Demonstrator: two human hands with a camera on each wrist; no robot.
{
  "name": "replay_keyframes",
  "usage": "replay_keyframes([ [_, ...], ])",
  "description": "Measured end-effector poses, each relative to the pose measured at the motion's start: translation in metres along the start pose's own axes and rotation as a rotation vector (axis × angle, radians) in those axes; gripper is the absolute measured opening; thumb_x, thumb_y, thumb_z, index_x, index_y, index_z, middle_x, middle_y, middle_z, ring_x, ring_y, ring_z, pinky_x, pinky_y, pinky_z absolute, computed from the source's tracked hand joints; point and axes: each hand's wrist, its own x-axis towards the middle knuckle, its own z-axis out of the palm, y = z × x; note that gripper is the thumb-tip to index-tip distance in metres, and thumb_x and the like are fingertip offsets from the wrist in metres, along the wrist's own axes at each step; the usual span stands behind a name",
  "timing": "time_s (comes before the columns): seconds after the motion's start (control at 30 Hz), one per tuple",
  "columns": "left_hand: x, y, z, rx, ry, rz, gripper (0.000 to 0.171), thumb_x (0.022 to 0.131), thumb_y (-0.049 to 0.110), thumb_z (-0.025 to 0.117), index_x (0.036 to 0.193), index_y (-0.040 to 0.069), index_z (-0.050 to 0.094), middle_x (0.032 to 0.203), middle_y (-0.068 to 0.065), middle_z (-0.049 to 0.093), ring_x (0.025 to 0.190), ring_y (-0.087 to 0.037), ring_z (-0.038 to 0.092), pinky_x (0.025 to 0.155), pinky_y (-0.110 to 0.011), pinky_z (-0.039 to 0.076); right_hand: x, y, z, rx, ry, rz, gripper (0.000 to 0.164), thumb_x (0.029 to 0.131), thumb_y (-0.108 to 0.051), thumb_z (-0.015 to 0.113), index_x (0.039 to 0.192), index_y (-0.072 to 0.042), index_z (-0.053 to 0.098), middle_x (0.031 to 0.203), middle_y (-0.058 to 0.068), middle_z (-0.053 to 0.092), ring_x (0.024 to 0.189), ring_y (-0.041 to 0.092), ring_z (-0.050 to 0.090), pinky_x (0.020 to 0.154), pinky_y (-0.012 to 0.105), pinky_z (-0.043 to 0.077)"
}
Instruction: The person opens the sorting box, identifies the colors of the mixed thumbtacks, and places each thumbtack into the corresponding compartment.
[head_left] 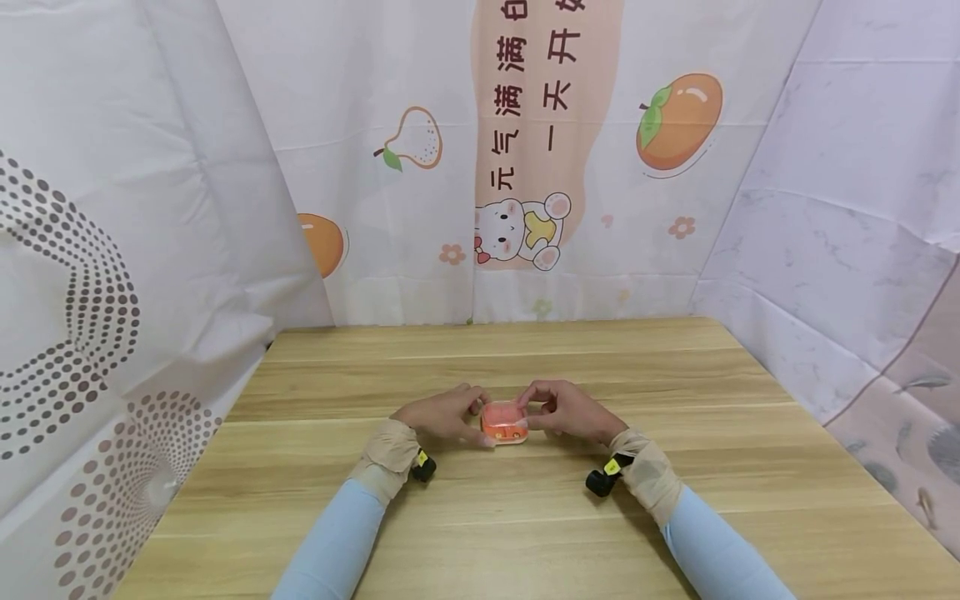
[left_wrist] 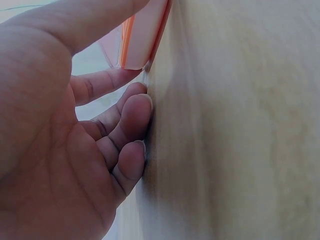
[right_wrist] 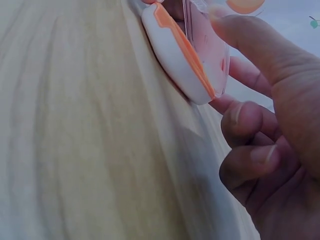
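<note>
A small box (head_left: 504,422) with a clear cover, an orange rim and a white base lies on the wooden table. My left hand (head_left: 450,413) holds it from the left, thumb at the near side and index finger farther back. From the right, my right hand (head_left: 567,411) pinches the box's clear cover (right_wrist: 212,50) between thumb and index finger. In the right wrist view the white base (right_wrist: 175,65) sits low at the tabletop. The other fingers of both hands are bent beside the box. What the box contains cannot be made out.
The wood-grain table (head_left: 480,517) spreads around both hands. A printed curtain (head_left: 420,208) hangs along its back edge, with more cloth (head_left: 187,208) at the left and a marbled sheet (head_left: 832,250) at the right. Small black cameras are strapped at both wrists.
</note>
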Motion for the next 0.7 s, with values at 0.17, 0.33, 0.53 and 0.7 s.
replay_keyframes([
  [0.17,0.0005,-0.0013,0.0005,-0.002,0.004,0.007,0.065,0.077,0.054,0.076,0.127,0.025,0.048,0.117,0.002,0.046,0.109,-0.015,0.046,0.091,-0.030,0.040,0.0000,-0.0005,0.0011,-0.019,0.004,0.010,0.029,0.084,-0.040,0.076,0.106,-0.024,0.066,0.119,-0.008,0.065,0.052,0.010,0.043,0.047,0.027,0.040],
  [0.33,0.0016,-0.0038,0.0013,-0.002,0.008,0.015,0.065,0.077,0.054,0.076,0.127,0.026,0.048,0.116,0.002,0.046,0.108,-0.014,0.046,0.090,-0.029,0.040,0.0006,0.0012,0.0020,-0.064,0.020,0.010,0.030,0.081,-0.044,0.077,0.104,-0.029,0.066,0.117,-0.013,0.065,0.056,0.010,0.043,0.052,0.026,0.040],
  [0.53,0.0010,-0.0027,0.0006,-0.025,0.008,0.024,0.064,0.078,0.051,0.077,0.127,0.023,0.049,0.115,0.000,0.046,0.108,-0.016,0.046,0.090,-0.030,0.040,0.0003,0.0031,0.0025,-0.103,0.026,-0.007,0.031,0.079,-0.046,0.077,0.103,-0.030,0.066,0.119,-0.016,0.063,0.055,0.009,0.042,0.052,0.026,0.041],
  [0.7,0.0009,-0.0025,0.0000,-0.041,0.006,0.024,0.063,0.078,0.049,0.078,0.126,0.022,0.049,0.115,0.000,0.046,0.108,-0.016,0.045,0.090,-0.031,0.040,0.0004,0.0042,0.0031,-0.108,0.025,-0.009,0.032,0.078,-0.046,0.078,0.103,-0.031,0.065,0.119,-0.016,0.063,0.056,0.008,0.042,0.054,0.026,0.041],
])
